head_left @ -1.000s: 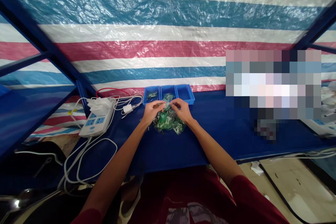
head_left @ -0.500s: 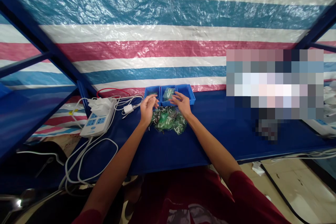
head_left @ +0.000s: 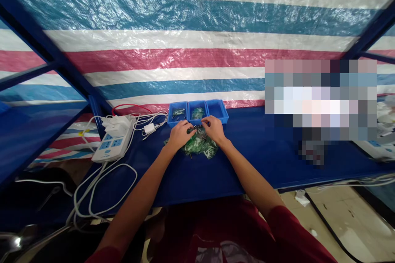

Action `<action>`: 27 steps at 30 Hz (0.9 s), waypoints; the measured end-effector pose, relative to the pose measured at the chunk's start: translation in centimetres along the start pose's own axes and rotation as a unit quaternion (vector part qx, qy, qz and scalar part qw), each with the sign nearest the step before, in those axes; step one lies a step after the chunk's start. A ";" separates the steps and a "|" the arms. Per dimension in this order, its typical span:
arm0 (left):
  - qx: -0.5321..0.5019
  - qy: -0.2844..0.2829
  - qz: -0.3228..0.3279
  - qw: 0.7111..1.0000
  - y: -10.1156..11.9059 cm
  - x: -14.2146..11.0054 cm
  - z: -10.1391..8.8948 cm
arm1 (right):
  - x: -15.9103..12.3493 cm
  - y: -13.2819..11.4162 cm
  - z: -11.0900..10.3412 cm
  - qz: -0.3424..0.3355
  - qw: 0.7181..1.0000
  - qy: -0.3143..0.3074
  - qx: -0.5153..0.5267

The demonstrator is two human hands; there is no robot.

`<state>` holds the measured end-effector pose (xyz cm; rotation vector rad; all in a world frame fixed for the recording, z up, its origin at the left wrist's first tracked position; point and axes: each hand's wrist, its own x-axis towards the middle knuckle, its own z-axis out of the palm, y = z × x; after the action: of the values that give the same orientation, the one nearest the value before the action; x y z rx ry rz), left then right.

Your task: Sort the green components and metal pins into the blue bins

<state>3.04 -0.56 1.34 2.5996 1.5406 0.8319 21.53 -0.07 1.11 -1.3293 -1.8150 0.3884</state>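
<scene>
A pile of small clear and greenish plastic packets with little pale and dark pieces lies on the blue table. My left hand is over the pile's left side, fingers bent and drawn together near its far edge. Opposite it, my right hand has thumb and fingertips pinched at the far right of the pile. Whatever either hand grips is too small to make out. Just beyond stand three joined blue bins: the left bin and middle bin contain some packets and pieces, while the right bin shows a bare bottom.
At the left is a white power strip with plugged-in adapters and looping white cables. A small white adapter rests near the bins. Behind the table hangs a striped plastic sheet. A pixelated patch covers the right side.
Both hands have come back from the bins to the pile, and their fingers have closed in. A packet that was near my right hand now lies in the middle bin.
</scene>
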 end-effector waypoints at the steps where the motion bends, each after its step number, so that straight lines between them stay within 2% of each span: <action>1: 0.023 -0.010 0.002 1.000 0.1 0.0 0.2 | 0.0 0.0 0.0 0.001 1.000 0.005 0.000; 5: 0.064 -0.015 0.004 0.998 0.2 0.0 0.8 | -0.2 0.2 0.0 0.000 1.000 0.012 0.006; 11: 0.070 0.008 -0.003 0.998 0.1 0.1 1.0 | -0.3 0.2 0.3 -0.011 1.000 0.011 0.009; 19: 0.080 -0.006 0.022 0.997 -0.1 0.2 1.7 | -0.4 0.4 0.7 -0.020 1.000 0.006 0.013; 23: 0.072 0.018 0.022 0.997 0.0 0.2 1.7 | -0.4 0.3 0.6 -0.021 1.000 0.008 0.013; 27: 0.030 0.066 0.017 0.997 0.2 0.1 0.7 | -0.5 0.0 0.2 -0.015 0.999 0.026 0.027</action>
<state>3.52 -0.38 0.80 2.6704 1.5791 0.9942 21.42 -0.42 0.75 -1.2637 -1.7668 0.3798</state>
